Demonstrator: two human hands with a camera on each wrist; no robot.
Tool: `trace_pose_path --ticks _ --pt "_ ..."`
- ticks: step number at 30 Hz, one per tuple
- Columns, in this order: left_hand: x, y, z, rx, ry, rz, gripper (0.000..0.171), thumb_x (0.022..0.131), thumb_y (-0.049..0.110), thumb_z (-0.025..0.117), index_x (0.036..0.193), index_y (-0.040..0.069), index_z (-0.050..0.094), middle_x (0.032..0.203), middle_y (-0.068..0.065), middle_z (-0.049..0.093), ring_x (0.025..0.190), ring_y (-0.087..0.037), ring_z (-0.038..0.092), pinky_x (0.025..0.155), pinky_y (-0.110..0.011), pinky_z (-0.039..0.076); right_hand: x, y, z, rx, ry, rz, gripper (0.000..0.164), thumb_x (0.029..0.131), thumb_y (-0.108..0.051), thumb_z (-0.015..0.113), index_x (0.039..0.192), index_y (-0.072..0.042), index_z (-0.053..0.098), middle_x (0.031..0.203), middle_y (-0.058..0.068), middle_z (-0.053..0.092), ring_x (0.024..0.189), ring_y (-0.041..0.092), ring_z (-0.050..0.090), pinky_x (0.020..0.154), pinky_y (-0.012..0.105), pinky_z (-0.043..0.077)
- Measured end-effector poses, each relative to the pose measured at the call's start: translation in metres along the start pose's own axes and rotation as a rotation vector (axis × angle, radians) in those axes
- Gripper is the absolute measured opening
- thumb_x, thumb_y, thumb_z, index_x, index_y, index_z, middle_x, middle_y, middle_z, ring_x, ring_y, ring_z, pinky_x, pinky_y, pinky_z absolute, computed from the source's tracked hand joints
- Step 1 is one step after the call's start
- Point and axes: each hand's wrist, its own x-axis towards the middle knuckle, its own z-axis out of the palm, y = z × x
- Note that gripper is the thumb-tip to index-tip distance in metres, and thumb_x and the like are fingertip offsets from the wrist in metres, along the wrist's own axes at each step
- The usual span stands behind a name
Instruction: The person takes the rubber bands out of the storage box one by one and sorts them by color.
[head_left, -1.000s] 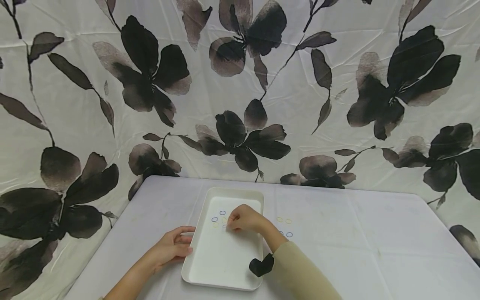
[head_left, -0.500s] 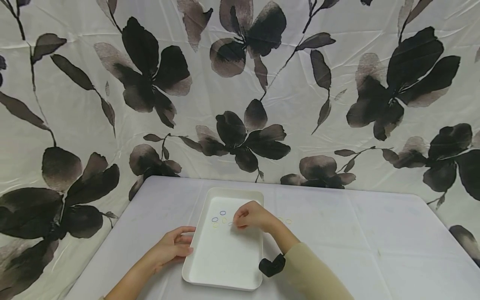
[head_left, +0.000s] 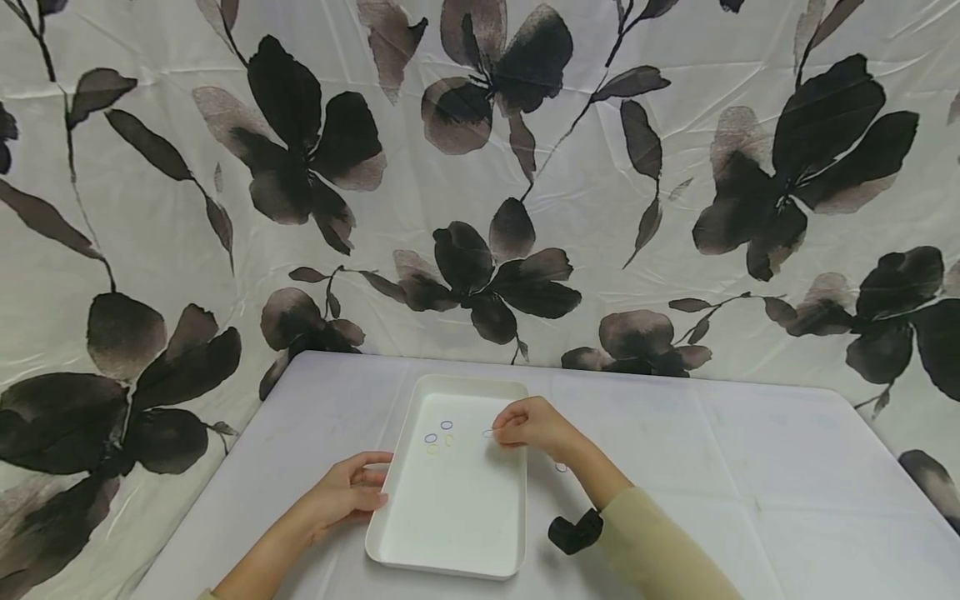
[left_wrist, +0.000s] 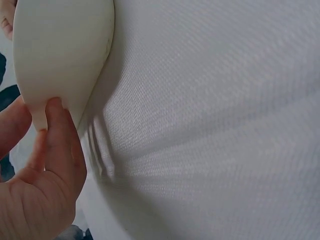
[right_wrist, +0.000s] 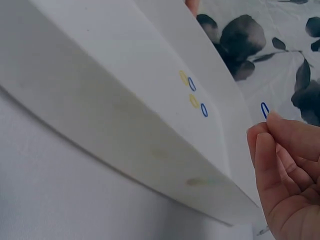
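While the R hand is up over the R side of the white tray, its thumb & index tips pinch a blue ring, most of it sticking out past the fingertips. L hand is at the tray's L edge, thumb & fingers spread apart w/ tips touching the outer wall. On the tray floor, toward the far end, sit 2 blue rings & 2 yellow rings, close tog. but apart from the held one. Another ring, blue-ish, lies on the white tablecloth R of the tray, partly hidden by the R forearm. Floral backdrop hangs behind the table.
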Motion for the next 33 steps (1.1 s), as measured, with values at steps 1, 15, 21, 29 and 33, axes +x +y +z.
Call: trace_pose_path --ticks 1,15,21,29,33 --pt "0.000 0.000 0.000 -0.001 0.003 -0.002 0.067 0.080 -0.002 0.067 0.138 -0.006 0.032 0.113 -0.019 0.056 0.091 -0.023 0.061 0.074 -0.037 0.054 -0.001 0.000 -0.002 0.004 0.003 0.002 0.014 0.081 0.007 0.066 0.092 0.015 0.062 0.071 0.006 0.064 0.067 0.015 0.063 0.072 0.039 0.055" --pt "0.001 -0.001 -0.001 -0.011 -0.015 0.002 0.068 0.080 -0.003 0.066 0.138 -0.007 0.031 0.114 -0.019 0.057 0.091 -0.024 0.062 0.075 -0.038 0.054 -0.021 0.013 -0.034 -0.051 0.060 0.047 0.015 0.082 0.001 0.067 0.093 0.011 0.065 0.078 0.009 0.068 0.073 0.017 0.066 0.074 0.038 0.055" --pt "0.002 0.000 -0.002 -0.019 -0.023 0.005 0.069 0.080 -0.002 0.067 0.139 -0.007 0.030 0.113 -0.018 0.058 0.092 -0.024 0.062 0.075 -0.038 0.054 -0.034 0.019 -0.050 -0.055 0.072 0.063 0.019 0.083 -0.002 0.066 0.096 0.012 0.063 0.081 0.008 0.067 0.079 0.020 0.066 0.075 0.037 0.055" --pt "0.002 -0.001 -0.003 -0.030 -0.038 0.012 0.070 0.080 -0.002 0.067 0.139 -0.008 0.030 0.112 -0.017 0.058 0.093 -0.023 0.062 0.076 -0.037 0.054 -0.047 0.032 -0.068 -0.058 0.079 0.082 0.019 0.083 -0.003 0.067 0.095 0.011 0.064 0.082 0.009 0.068 0.080 0.018 0.065 0.075 0.034 0.055" --pt "0.001 -0.001 -0.003 -0.034 -0.040 0.015 0.070 0.080 -0.003 0.067 0.139 -0.008 0.029 0.115 -0.020 0.055 0.095 -0.024 0.061 0.078 -0.037 0.053 -0.054 0.037 -0.075 -0.045 0.075 0.090 0.021 0.083 -0.002 0.066 0.096 0.013 0.063 0.084 0.011 0.068 0.081 0.019 0.065 0.076 0.035 0.054"
